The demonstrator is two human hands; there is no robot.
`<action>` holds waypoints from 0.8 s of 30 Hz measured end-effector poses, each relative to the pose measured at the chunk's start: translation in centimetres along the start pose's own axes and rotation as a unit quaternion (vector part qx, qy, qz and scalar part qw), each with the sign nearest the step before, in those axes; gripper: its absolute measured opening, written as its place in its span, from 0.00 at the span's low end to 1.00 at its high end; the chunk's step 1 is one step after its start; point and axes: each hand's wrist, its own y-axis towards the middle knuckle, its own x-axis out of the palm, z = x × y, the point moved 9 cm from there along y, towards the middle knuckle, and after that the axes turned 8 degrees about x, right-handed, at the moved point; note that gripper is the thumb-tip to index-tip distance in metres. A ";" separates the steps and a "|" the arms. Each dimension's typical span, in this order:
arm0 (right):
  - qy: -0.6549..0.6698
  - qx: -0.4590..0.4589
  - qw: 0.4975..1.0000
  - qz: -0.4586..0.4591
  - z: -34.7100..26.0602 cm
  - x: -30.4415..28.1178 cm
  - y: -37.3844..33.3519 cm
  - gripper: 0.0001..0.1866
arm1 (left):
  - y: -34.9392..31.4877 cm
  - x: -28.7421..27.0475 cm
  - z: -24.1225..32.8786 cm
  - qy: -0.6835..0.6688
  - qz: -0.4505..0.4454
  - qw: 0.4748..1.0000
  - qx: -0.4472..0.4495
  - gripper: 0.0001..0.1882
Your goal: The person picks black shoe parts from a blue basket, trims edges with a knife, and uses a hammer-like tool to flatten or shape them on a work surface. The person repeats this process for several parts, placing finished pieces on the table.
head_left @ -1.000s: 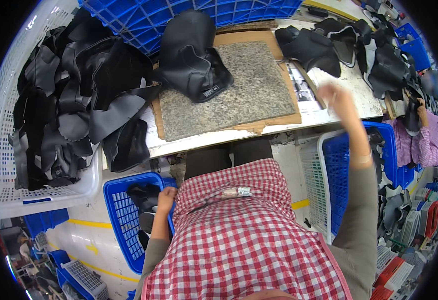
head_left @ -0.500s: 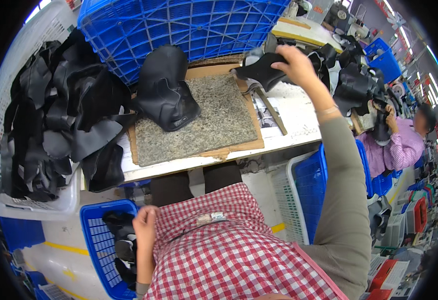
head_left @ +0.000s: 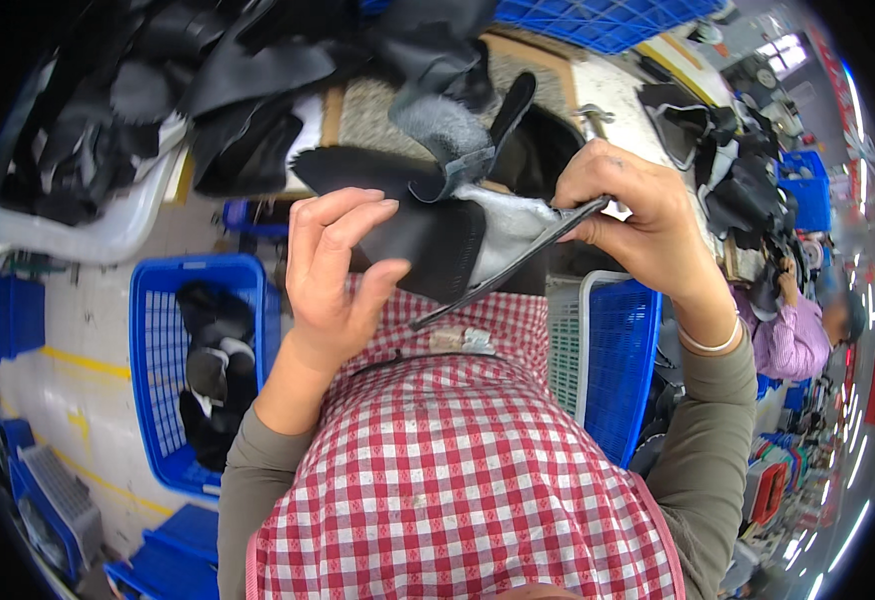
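**A:** What do you see, going from the left?

**B:** At far left I see a white plastic mesh basket [head_left: 68, 235] heaped with black leather pieces [head_left: 158, 90]. Below it on the floor stands a blue plastic crate [head_left: 158, 300] with more dark pieces inside. No label or sign there is clear enough for me to describe.

**A:** And the hands?

**B:** The left hand [head_left: 336, 275] is raised in front of a red-and-white checked apron [head_left: 458, 470]. Its fingers are loosely spread and curved, thumb against the near face of a black leather shoe upper with a pale grey lining [head_left: 458, 235]. The right hand [head_left: 633, 225] pinches the upper's right edge between thumb and fingers.

**A:** How does the upper lie?

**B:** It is held in the air between both hands, above the apron and in front of the workbench. Its long axis runs roughly left to right, and a thin dark edge slants from the right hand down toward the lower left. A black tongue-like strip [head_left: 510, 105] sticks up and away from me.

**A:** Further right?

**B:** A blue crate with a white rim [head_left: 613, 370] sits beside my right forearm. At far right another person in a pink shirt [head_left: 793, 340] sits among more dark pieces.
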 end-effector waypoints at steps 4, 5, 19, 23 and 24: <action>0.117 0.064 0.986 -0.102 1.1 5.8 1.8 0.13 | -4.8 -4.0 -0.7 -0.005 -0.042 0.999 -0.007 0.24; 0.104 0.054 0.984 -0.132 0.7 7.1 2.3 0.13 | -5.5 -4.9 -0.9 0.038 -0.049 0.998 -0.025 0.24; 0.107 0.130 0.965 -0.202 4.1 18.0 1.7 0.11 | -14.5 -5.8 -11.4 0.113 -0.117 0.893 -0.421 0.11; 0.124 0.165 0.967 -0.147 6.5 16.2 0.4 0.10 | -9.2 -6.0 -5.8 0.243 -0.096 0.950 -0.174 0.28; 0.112 0.164 0.968 -0.151 6.6 16.0 0.2 0.10 | -8.5 -4.8 -4.9 0.203 -0.147 0.955 -0.155 0.26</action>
